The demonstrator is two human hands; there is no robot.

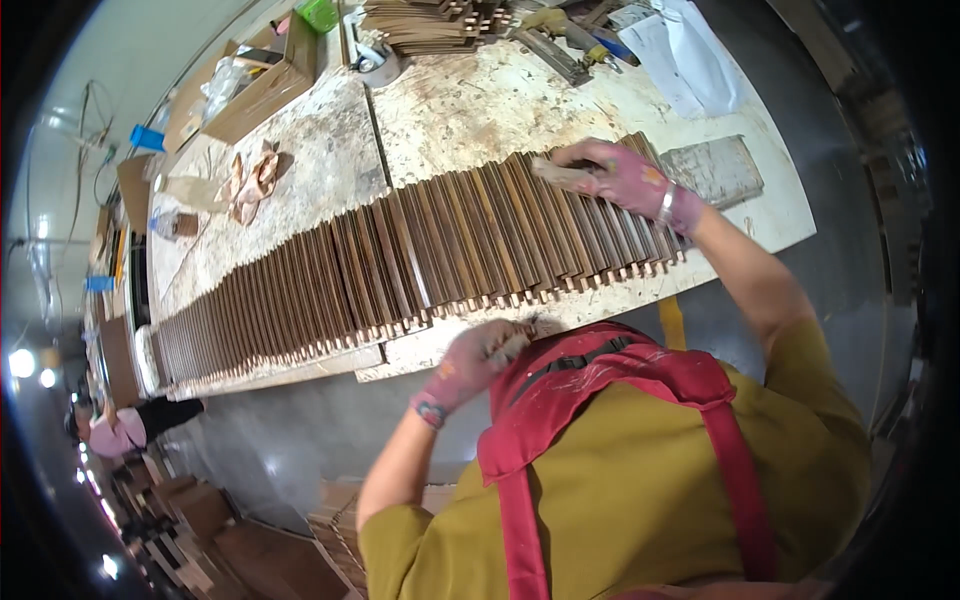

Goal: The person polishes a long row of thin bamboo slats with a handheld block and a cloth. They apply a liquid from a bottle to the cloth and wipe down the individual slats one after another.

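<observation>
A long row of brown wooden slats (450, 240) stands packed side by side across the workbench, with pale dowel pegs (525, 297) jutting from the near ends. My right hand (620, 180), in a pinkish-purple glove with dirty fingertips, lies over the far ends of the slats toward the row's right end. Its fingers stretch leftward, and nothing shows in its grip. In a matching glove, my left hand (472, 362) is closed in front of the bench edge, close to my red apron (570, 400). Whatever its curled fingers hold, if anything, I cannot make out.
A grey block (713, 170) lies right of the row. Farther back are stacked slats (425, 25), a glue-gun-like tool (560, 35), white paper (685, 60) and a cup (377, 65). At left are a cardboard box (265, 85), a bottle (190, 190) and a crumpled cloth (255, 180). Another person (120, 430) is far left.
</observation>
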